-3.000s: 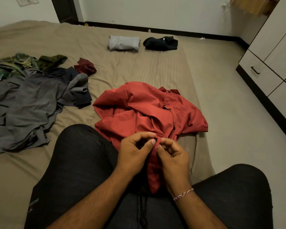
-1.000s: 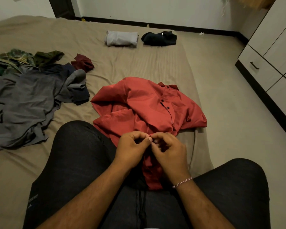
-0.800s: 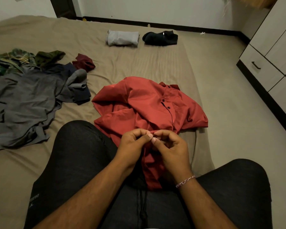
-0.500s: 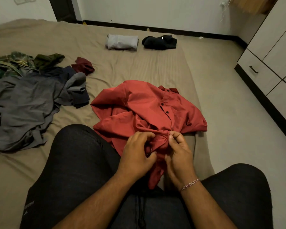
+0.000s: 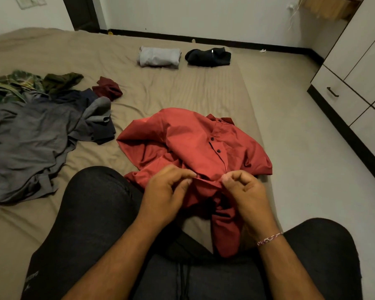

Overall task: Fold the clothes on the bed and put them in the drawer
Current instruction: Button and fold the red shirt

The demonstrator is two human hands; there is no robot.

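Between the seated person's knees, at the near edge of the bed (image 5: 182, 87), the red shirt (image 5: 182, 135) lies crumpled with its collar pointing away and its button placket running toward the hands, so that the open lower front falls within easy reach. Both hands work at the same strip of fabric: the left hand (image 5: 165, 191) pinches the shirt's edge between thumb and curled fingers, and the right hand (image 5: 245, 191), fingers curled in, pinches the same edge a little farther right, the cloth drawn taut between them. This grip probably serves to align the two front panels for buttoning or to straighten the hem before folding. Farther up the bed, a folded grey garment (image 5: 159, 56) and a folded dark garment (image 5: 208, 57) sit side by side, apparently finished pieces parked out of the working area, while the unfolded pile (image 5: 37, 131) lies to the left, well apart from the shirt. White drawers (image 5: 342, 98) stand closed at the right, across the floor. Compared with half a second earlier, the hands are spread apart rather than bunched together over a knot of cloth, and the pinched edge now spans the gap between them; the shirt's upper body and the other garments remain where they were.
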